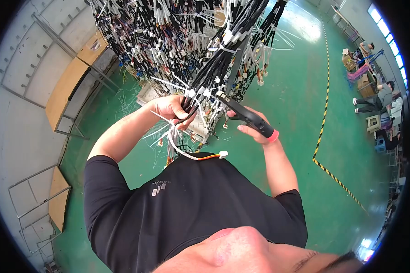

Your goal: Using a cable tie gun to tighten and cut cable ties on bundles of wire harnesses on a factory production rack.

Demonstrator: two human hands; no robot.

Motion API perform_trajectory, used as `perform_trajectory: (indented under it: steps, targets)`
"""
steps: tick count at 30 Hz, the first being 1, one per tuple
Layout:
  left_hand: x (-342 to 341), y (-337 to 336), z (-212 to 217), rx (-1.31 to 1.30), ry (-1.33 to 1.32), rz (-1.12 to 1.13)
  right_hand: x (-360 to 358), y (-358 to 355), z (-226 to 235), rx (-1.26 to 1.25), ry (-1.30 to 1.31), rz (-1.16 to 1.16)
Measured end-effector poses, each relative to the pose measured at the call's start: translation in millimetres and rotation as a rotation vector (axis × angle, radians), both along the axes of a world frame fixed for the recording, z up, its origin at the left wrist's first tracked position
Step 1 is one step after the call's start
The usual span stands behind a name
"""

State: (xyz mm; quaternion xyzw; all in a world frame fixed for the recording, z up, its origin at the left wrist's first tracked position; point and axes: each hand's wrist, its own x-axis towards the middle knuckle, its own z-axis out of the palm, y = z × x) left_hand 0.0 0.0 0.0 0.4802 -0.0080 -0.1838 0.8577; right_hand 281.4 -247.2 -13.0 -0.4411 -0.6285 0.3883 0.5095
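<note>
My left hand is closed around the lower part of a bundle of black cables that hangs down in front of me. White cable ties with long loose tails wrap the bundle, and a white-sleeved lead with orange wires ends in a white connector below that hand. In my right hand is a black cable tie gun with a pinkish-red end. Its nose points up and left, close beside the white ties on the bundle; whether a tie sits in it I cannot tell. My right fingers are partly hidden behind the tool.
A dense mass of hanging wire harnesses fills the space ahead. Wooden-topped tables stand along the left wall. A yellow-black floor line crosses the green floor at right. Beyond it are several people, boxes and a stool.
</note>
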Motion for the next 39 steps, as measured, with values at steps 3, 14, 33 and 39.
perform_trajectory:
  steps: [3, 14, 33, 39]
  targets:
    - [0, -3, 0, -0.066, -0.017, -0.013, 7, 10, 6, -0.030, 0.046, 0.134]
    - [5, -6, -5, -0.081, -0.025, -0.010, 11, 23, 47, 0.146, -0.323, 0.096]
    - [7, -8, -5, 0.063, -0.008, 0.108, -9, 1, 9, 0.291, -0.562, -0.294]
    - [23, -19, -14, 0.433, 0.082, 0.404, -44, -20, -9, 0.058, 0.351, 0.072]
